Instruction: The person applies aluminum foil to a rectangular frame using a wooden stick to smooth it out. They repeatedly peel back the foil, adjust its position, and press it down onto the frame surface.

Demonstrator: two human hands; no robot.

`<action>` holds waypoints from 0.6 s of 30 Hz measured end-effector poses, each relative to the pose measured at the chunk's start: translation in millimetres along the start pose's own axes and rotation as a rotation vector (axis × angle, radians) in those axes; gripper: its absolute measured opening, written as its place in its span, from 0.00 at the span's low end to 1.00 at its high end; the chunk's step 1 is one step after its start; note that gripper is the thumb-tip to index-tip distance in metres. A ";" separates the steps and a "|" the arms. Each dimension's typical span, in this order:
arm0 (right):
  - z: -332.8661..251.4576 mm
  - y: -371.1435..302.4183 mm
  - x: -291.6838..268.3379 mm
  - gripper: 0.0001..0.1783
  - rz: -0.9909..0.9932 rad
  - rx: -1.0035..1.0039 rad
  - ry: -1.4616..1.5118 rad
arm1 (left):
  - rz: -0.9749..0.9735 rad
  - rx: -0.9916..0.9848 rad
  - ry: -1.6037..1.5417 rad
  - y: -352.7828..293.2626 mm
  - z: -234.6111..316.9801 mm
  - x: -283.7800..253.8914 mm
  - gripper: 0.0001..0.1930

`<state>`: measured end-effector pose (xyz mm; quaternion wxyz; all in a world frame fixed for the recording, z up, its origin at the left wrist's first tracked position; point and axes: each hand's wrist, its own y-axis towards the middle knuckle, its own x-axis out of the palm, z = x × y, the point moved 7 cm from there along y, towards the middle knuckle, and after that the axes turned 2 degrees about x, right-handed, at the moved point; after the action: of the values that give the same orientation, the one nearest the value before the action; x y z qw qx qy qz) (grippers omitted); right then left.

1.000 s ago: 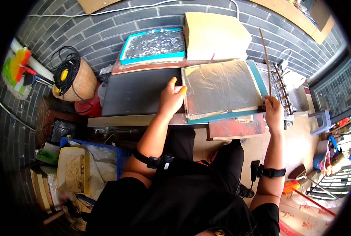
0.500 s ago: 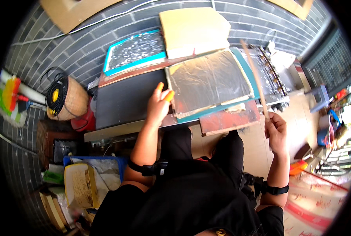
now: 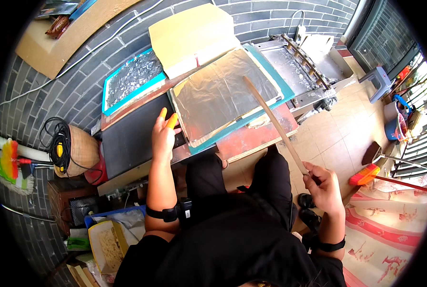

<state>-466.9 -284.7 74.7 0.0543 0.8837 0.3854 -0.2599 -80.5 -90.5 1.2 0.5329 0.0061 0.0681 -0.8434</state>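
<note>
My right hand (image 3: 324, 189) grips one end of a long, thin wooden strip (image 3: 281, 131). The strip slants up and left, its far tip over the middle of a dark, wrinkled, foil-like sheet (image 3: 218, 98). That sheet has ragged pale edges and lies on a teal mat (image 3: 282, 91). By the sheet's lower left edge is my left hand (image 3: 163, 141), fingers apart and pointing up, with yellow covers on two fingertips. It holds nothing that I can see; whether it touches the sheet's edge I cannot tell.
A large yellow paper stack (image 3: 189, 36) rises behind the sheet. To its left lies a blue-framed tray of crumpled silvery foil (image 3: 134, 79), above a black board (image 3: 132, 138). A metal machine (image 3: 294, 67) stands at the right; a basket with black cable (image 3: 82, 150) is far left.
The wooden strip has swung from near upright beside the mat to slanting over the sheet. My right hand is lower. The view has turned, shifting the table leftward.
</note>
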 end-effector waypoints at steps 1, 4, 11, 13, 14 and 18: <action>1.5 0.6 -0.7 0.15 -0.007 0.007 0.002 | 0.003 0.004 0.002 2.5 -1.1 -1.7 0.35; 7.6 3.3 -6.1 0.15 0.015 -0.031 -0.032 | 0.143 0.271 0.362 5.9 8.7 -5.0 0.33; 26.8 5.2 -27.7 0.18 0.026 0.073 0.010 | -0.014 0.816 0.816 -28.0 90.5 90.1 0.27; 25.4 4.0 -25.9 0.18 0.005 0.014 0.003 | -0.144 0.951 0.796 -40.0 103.1 130.3 0.27; 25.2 3.4 -25.4 0.18 -0.005 -0.018 -0.001 | -0.211 0.969 0.804 -43.7 105.6 148.9 0.27; 41.2 3.7 -38.3 0.19 0.066 0.060 0.080 | -0.394 1.061 0.840 -53.3 96.8 197.3 0.27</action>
<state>-503.2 -324.5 58.1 0.0207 0.9068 0.3500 -0.2341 -207.6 -257.0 86.5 0.2239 0.5777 -0.1525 -0.7700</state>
